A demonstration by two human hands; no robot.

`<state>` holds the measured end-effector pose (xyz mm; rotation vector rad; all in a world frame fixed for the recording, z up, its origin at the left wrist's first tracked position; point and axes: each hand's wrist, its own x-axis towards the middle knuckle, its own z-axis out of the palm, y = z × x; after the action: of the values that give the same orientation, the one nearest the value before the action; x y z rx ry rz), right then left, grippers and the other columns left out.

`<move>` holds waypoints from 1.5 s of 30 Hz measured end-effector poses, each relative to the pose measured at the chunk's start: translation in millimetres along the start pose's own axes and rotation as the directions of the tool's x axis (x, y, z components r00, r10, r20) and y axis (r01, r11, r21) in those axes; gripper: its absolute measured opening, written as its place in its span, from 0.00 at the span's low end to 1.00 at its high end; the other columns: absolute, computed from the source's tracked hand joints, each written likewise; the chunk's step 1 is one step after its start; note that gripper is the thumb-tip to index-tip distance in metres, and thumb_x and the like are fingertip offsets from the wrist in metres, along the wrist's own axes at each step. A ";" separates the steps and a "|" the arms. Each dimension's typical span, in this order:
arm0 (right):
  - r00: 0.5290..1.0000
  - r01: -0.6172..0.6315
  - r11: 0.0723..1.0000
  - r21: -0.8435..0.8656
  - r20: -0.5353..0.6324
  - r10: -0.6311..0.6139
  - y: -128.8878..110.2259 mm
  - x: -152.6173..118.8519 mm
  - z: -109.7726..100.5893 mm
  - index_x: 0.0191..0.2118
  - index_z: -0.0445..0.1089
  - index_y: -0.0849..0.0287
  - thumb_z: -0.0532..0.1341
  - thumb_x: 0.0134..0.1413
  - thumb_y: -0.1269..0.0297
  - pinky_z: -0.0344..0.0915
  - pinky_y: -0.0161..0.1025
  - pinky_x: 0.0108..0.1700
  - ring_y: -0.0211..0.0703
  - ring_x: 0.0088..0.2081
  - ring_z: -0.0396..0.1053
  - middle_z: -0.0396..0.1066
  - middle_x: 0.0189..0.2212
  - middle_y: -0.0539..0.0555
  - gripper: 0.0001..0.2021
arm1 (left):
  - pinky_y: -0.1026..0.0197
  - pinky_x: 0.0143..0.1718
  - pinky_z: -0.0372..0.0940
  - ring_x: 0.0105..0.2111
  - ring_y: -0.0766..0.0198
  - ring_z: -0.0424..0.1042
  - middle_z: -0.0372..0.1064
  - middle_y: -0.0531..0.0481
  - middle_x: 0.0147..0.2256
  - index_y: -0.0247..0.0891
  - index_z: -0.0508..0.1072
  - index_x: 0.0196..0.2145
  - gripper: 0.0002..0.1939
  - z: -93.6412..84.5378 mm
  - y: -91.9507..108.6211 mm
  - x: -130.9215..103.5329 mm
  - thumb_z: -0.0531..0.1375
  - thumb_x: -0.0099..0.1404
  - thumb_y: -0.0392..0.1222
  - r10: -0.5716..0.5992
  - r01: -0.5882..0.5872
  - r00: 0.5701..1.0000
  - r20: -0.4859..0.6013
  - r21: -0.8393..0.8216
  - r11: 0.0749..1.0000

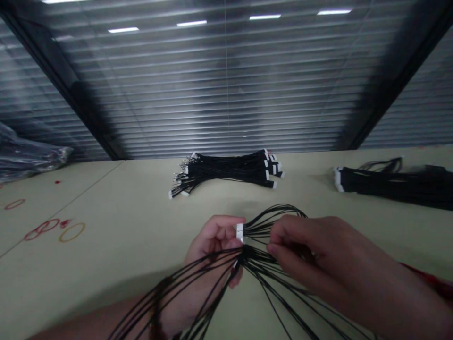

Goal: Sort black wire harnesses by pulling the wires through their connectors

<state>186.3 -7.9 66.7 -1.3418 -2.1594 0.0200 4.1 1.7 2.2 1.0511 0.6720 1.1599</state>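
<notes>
The left hand [214, 241] is closed on a white connector [240, 232], which is pinched upright between thumb and fingers, and a second group of black wires [244, 253] is gathered just below it in the same grip. From there, some wires are draped over the left wrist and others are fanned out toward the near edge of the view. The right hand [318, 255] is held just beside the connector, with thumb and forefinger narrowed at the wires that run from it; whether a wire is caught between them cannot be told. The step in hand is judged to be the handling of single wires close to the connector. For such work, a steady left grip and a fine right fingertip pinch are called for, as neighbouring wires could easily be snagged.

On the bench [116, 203], a clear plastic bag [31, 153] is seen at the far left, with red rubber bands [33, 233] and a yellow rubber band [72, 233] nearer. Beyond the hands, a pile of wires [230, 167] with white ends is laid crosswise. At the right, another black bundle [396, 185] is laid, partly cut off by the view.
</notes>
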 end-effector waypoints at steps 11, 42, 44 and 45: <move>0.968 0.009 0.988 0.157 0.248 -0.048 -3.7 4.0 0.6 0.26 0.64 0.59 0.56 0.53 0.72 0.48 0.30 0.21 0.30 0.20 0.57 0.65 0.21 0.45 0.07 | 0.72 0.14 0.56 0.15 0.76 0.58 0.58 0.57 0.25 0.40 0.70 0.40 0.13 1.7 3.8 -2.5 0.62 0.59 0.47 -0.015 0.015 1.000 -0.010 0.001 1.000; 0.977 0.150 0.987 -0.055 0.158 -0.140 -1.9 -2.0 -1.5 0.31 0.65 0.55 0.52 0.57 0.67 0.56 0.37 0.27 0.38 0.25 0.64 0.67 0.25 0.47 0.06 | 0.76 0.15 0.59 0.16 0.79 0.58 0.57 0.58 0.25 0.42 0.70 0.42 0.10 -1.5 -1.3 -1.7 0.60 0.63 0.43 0.028 -0.027 1.000 -0.009 0.103 0.994; 0.989 0.138 0.985 -0.104 0.074 -0.130 4.1 -3.9 -14.0 0.34 0.65 0.54 0.52 0.58 0.62 0.57 0.37 0.29 0.38 0.26 0.65 0.68 0.29 0.48 0.06 | 0.76 0.13 0.56 0.14 0.80 0.58 0.57 0.59 0.25 0.41 0.70 0.41 0.10 0.8 -1.3 -0.1 0.60 0.62 0.43 0.037 -0.021 0.992 -0.119 0.130 0.991; 0.989 0.143 0.983 -0.112 0.051 -0.138 8.4 -7.5 -19.6 0.35 0.65 0.53 0.52 0.58 0.60 0.57 0.37 0.29 0.37 0.26 0.65 0.69 0.29 0.48 0.07 | 0.76 0.12 0.55 0.14 0.79 0.58 0.58 0.60 0.25 0.41 0.69 0.41 0.11 1.8 -1.3 0.7 0.61 0.61 0.43 0.044 -0.020 0.986 -0.158 0.146 0.989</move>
<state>205.1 -15.5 76.7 -1.2587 -2.3179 -0.1340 6.4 1.7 1.8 1.1002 0.8796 1.2482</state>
